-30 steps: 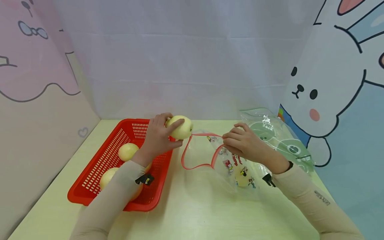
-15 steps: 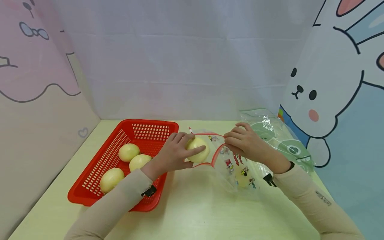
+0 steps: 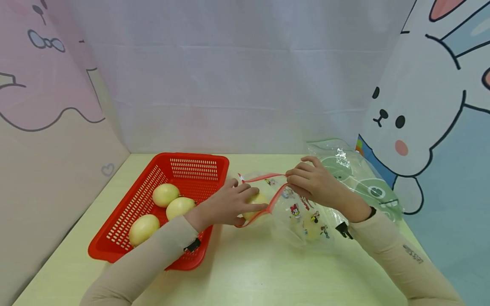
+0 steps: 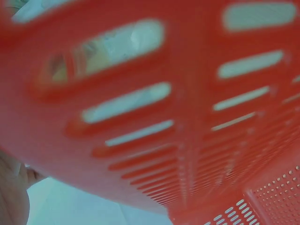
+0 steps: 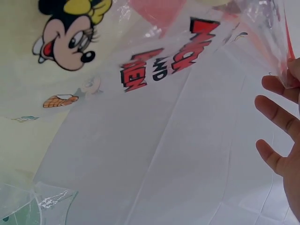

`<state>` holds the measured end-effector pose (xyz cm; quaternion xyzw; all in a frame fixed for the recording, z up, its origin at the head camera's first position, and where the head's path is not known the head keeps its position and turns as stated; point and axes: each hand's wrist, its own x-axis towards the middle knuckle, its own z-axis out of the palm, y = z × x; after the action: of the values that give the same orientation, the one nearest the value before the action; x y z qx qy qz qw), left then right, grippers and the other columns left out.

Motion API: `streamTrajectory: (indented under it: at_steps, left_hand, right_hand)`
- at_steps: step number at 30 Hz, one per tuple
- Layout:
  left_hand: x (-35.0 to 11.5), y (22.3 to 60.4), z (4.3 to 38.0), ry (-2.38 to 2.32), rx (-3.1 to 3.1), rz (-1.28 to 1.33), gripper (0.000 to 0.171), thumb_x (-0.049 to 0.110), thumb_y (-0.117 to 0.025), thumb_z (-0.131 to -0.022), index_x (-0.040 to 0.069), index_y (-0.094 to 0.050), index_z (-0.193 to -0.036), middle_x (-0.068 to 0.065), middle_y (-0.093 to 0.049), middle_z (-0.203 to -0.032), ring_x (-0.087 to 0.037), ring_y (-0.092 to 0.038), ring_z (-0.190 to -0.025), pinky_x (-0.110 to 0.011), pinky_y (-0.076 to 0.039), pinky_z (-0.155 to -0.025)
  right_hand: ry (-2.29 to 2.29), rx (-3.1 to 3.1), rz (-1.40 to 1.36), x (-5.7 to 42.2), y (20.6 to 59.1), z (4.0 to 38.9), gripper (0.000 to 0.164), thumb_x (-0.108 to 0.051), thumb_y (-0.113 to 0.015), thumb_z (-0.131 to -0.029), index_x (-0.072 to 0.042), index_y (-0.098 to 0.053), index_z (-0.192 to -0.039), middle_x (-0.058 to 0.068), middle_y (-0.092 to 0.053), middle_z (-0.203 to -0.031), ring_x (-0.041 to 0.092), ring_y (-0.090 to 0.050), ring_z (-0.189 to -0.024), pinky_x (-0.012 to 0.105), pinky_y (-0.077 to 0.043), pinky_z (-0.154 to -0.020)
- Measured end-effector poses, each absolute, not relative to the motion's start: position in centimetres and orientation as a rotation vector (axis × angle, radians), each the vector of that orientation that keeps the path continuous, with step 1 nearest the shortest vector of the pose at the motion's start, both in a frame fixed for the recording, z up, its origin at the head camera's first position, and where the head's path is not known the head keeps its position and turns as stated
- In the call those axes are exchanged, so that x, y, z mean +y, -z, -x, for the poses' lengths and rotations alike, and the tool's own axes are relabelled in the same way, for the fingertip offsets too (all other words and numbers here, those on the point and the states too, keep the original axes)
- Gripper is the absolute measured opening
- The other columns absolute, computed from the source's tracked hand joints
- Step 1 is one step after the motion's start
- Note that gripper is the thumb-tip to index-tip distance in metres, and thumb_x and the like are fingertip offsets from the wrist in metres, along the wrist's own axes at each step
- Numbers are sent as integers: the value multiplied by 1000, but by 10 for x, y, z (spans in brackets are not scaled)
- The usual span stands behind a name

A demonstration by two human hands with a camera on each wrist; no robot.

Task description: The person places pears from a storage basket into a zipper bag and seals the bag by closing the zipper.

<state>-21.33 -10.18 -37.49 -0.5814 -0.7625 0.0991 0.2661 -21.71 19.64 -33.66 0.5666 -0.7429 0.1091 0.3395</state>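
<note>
My left hand (image 3: 229, 204) reaches to the mouth of a clear zip bag (image 3: 291, 221), gripping a pale yellow, pear-like fruit (image 3: 253, 203). Fingers and thumb lie on either side of the fruit, partly covering it. The bag has a red zip edge and cartoon prints; another pale fruit (image 3: 311, 229) shows through its lower part. My right hand (image 3: 315, 182) pinches the bag's red edge on the right, holding the mouth apart. In the right wrist view, the printed bag (image 5: 154, 70) hangs from my right fingertips. The left wrist view is mostly filled by red basket wall.
A red plastic basket (image 3: 218, 170) stands on the left of the pale table (image 3: 260, 276), under my left forearm, holding several similar fruits (image 3: 143, 229). A clear bag with green prints (image 3: 344, 170) lies behind my right hand. A fabric backdrop (image 3: 237, 85) stands behind the table.
My left hand has carried the fruit from above the basket's right rim rightward and down into the bag's mouth. The right hand stays nearly still, pinching the bag edge.
</note>
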Motion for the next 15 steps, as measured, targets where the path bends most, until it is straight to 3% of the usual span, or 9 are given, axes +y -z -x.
streamTrajectory:
  at_steps: [9, 15]
  left_hand:
    - [-103, 380, 212, -424, -2196, 1590, 62, 47, -82, -74, 35, -60, -131, -2, -56, -119, -17, -53, -100, -36, -43, -66]
    - [-103, 381, 212, -434, -2255, 1578, 61, 46, -83, -73, 35, -61, -129, -2, -56, -123, -18, -52, -104, -40, -49, -68]
  right_hand:
    - [-260, -1873, -1476, 193, 337, 217, 34, -26, -42, -108, -6, -65, -93, 5, -70, -94, 23, -62, -82, 58, -44, -84]
    - [-271, -1893, -1502, 191, 337, 217, 34, -26, -42, -108, -7, -65, -93, 5, -71, -95, 23, -63, -83, 57, -44, -86]
